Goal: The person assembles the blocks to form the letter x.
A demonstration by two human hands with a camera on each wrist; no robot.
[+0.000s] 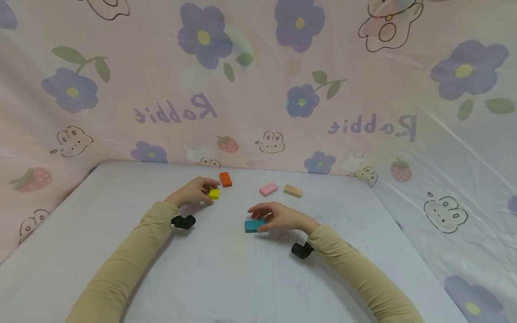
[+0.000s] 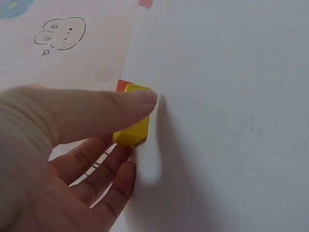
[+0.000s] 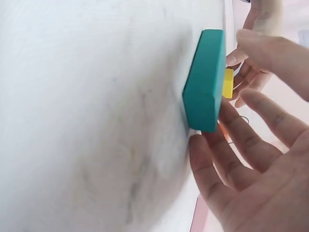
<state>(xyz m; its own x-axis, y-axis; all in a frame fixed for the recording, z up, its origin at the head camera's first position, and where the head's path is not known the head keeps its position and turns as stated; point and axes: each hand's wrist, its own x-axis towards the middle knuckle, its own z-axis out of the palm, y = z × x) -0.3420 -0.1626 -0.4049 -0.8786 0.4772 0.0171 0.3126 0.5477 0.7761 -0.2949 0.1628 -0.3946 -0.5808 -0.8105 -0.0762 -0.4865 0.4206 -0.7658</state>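
On the left, the left hand [image 1: 195,192] has its thumb and fingers around a small yellow block [image 1: 214,194]. In the left wrist view its thumb [image 2: 130,104] lies across the yellow block's face, with the index fingertip hidden behind. A teal rectangular block [image 1: 253,226] lies flat nearer the front. Over its right end hovers the right hand [image 1: 282,217], thumb and fingers spread to either side. The right wrist view shows the teal block [image 3: 205,79] with the right thumb [image 3: 270,55] apart from it and the fingertips close along its far side.
Just beyond the left fingertips lies an orange block [image 1: 225,179]. A pink block [image 1: 268,189] and a tan wooden block [image 1: 292,191] lie side by side at the back of the white table [image 1: 226,278]. A patterned curtain [image 1: 250,89] hangs behind and along the sides.
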